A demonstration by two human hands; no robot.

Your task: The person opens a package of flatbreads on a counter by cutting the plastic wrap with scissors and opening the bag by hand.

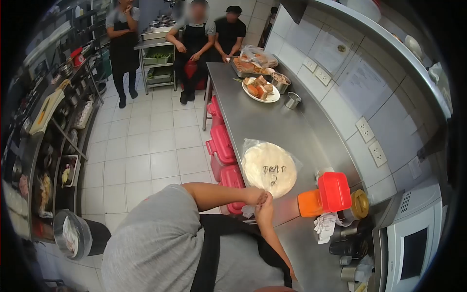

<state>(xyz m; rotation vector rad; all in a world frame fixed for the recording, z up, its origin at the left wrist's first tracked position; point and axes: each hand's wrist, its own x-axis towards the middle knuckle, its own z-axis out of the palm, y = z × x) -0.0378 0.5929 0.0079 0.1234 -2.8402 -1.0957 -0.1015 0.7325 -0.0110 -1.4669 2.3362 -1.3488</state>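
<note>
A clear plastic bag holding a round, pale, flat dough-like disc point(270, 170) lies on the steel counter, with black handwriting and a "2" across it. At the bag's near end, my left hand point(254, 195) comes in from the left, its fingers closed. My right hand point(265, 207) is pressed right against it, also closed. Both seem to pinch the gathered plastic; the exact grip is hidden between the fingers. Right of the hands stand an orange container point(310, 203) and a red plastic container point(334, 191).
Farther along the counter point(233, 112) are a plate of food chunks point(261, 90), a metal cup point(292, 100) and a bagged tray point(253, 61). Pink lidded bins point(224, 144) stand below. A microwave point(413, 243) is at right. Three people are at the back.
</note>
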